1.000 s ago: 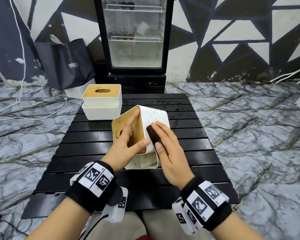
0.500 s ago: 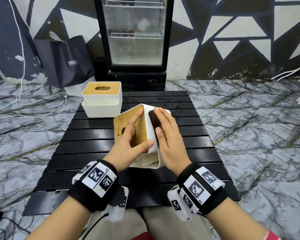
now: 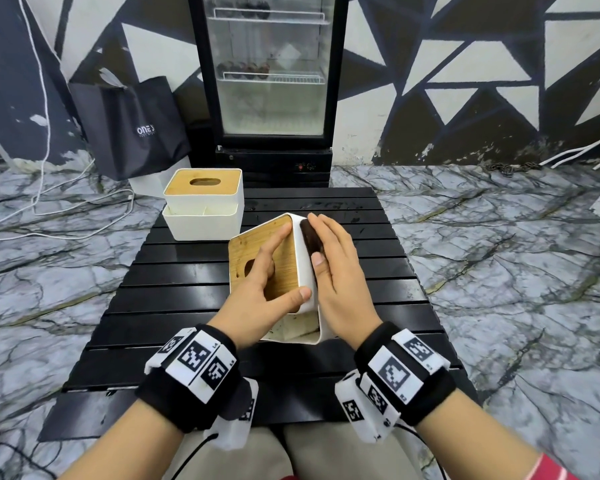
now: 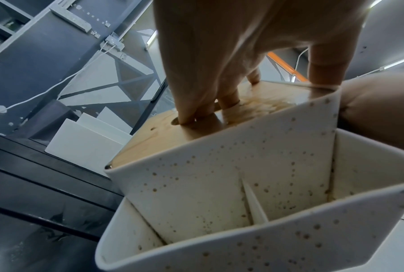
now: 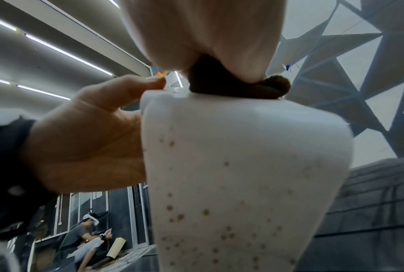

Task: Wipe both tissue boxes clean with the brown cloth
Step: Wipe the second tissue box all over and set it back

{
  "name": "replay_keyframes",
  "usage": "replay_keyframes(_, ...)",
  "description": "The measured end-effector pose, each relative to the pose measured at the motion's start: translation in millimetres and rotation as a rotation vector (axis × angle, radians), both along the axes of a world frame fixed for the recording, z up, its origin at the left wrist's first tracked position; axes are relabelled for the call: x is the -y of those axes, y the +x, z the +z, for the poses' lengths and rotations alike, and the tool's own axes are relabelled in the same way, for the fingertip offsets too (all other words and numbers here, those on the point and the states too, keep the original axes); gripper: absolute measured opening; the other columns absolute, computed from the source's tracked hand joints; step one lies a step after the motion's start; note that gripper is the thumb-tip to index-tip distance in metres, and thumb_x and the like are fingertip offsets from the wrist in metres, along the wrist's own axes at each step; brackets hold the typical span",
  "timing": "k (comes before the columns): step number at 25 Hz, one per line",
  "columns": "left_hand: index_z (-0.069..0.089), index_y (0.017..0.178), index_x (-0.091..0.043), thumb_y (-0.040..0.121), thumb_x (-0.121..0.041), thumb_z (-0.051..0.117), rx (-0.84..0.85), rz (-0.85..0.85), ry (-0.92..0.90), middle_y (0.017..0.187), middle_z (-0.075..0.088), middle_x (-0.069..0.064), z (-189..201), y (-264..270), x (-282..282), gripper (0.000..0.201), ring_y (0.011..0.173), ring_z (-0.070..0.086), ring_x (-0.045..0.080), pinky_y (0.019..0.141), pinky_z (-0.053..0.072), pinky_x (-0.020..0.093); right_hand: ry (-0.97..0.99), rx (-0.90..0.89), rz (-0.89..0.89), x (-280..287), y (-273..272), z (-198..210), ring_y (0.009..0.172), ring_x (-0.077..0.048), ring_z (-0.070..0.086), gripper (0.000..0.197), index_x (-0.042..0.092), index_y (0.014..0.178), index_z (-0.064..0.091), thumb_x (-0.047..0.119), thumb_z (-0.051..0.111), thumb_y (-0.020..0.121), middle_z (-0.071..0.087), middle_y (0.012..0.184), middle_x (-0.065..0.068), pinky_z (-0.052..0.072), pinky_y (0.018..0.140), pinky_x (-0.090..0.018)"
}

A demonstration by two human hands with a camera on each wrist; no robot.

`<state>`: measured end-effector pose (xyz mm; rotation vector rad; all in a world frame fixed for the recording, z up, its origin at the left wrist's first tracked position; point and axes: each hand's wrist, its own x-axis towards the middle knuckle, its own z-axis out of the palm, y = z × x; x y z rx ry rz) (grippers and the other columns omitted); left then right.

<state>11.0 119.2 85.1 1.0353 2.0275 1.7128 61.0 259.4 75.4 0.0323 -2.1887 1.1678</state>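
It looked like a shop or a café room, not a home. A tall drinks fridge [image 3: 270,71] with a glass door stood at the far wall, with a few dark things on its wire shelves. The wall [image 3: 465,64] behind it was painted in big black and white triangles. The floor [image 3: 516,254] looked like grey marble. A low black table [image 3: 187,282] made of slats stood in the middle. A black shopping bag [image 3: 132,129] leaned at the far left. Long strip lights [image 5: 66,53] ran along the ceiling.
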Motion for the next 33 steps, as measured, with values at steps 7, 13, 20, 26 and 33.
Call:
replay_keyframes(7, 0.021, 0.127, -0.065, 0.083, -0.015, 0.067, 0.042, -0.004, 0.023, 0.126, 0.046, -0.004, -0.6, -1.1, 1.2, 0.081, 0.11, 0.052, 0.012, 0.069, 0.051, 0.015, -0.016, 0.057, -0.018, -27.0, -14.7, 6.2, 0.128, -0.012, 0.033, 0.047, 0.018, 0.138, 0.034, 0.019, 0.031, 0.091, 0.037, 0.137, -0.004, 0.027, 0.111, -0.037)
replay_keyframes(13, 0.021, 0.129, -0.066, 0.071, -0.035, 0.068, 0.065, 0.007, 0.028, 0.124, 0.053, -0.002, -1.8, -4.5, 2.4, 0.081, 0.103, 0.057, 0.002, 0.077, 0.052, 0.021, -0.031, 0.075, -0.024, -20.1, 5.3, -18.4, 0.133, -0.007, 0.026, 0.045, 0.031, 0.135, 0.029, 0.02, 0.031, 0.092, 0.029, 0.14, 0.007, 0.019, 0.113, -0.024)
replay_keyframes(20, 0.023, 0.125, -0.066, 0.073, -0.024, 0.064, 0.118, 0.048, 0.098, 0.124, 0.048, -0.02, -3.2, -5.0, 4.6, 0.078, 0.107, 0.056, -0.002, 0.079, 0.054, 0.024, 0.011, 0.063, -0.058, 0.4, 27.8, -33.7, 0.131, 0.002, 0.022, 0.044, 0.033, 0.135, 0.027, 0.033, 0.025, 0.091, 0.027, 0.139, 0.013, 0.012, 0.109, -0.01)
replay_keyframes(26, 0.023, 0.124, -0.067, 0.073, -0.027, 0.064, 0.119, 0.05, 0.096, 0.123, 0.047, -0.022, -1.9, -3.1, 5.4, 0.078, 0.108, 0.056, -0.003, 0.078, 0.054, 0.022, 0.003, 0.056, -0.034, 4.5, 36.5, -36.8, 0.135, -0.006, 0.024, 0.042, 0.039, 0.135, 0.027, 0.035, 0.026, 0.093, 0.028, 0.142, 0.014, 0.018, 0.113, -0.024)
replay_keyframes(33, 0.022, 0.123, -0.069, 0.073, -0.028, 0.064, 0.123, 0.061, 0.092, 0.13, 0.047, -0.009, -2.9, -5.6, 3.9, 0.077, 0.114, 0.054, 0.005, 0.075, 0.053, 0.02, 0.009, 0.021, -0.009, 12.9, 40.3, -37.0, 0.134, -0.003, 0.025, 0.042, 0.036, 0.136, 0.029, 0.032, 0.028, 0.094, 0.028, 0.141, 0.018, 0.018, 0.112, -0.019)
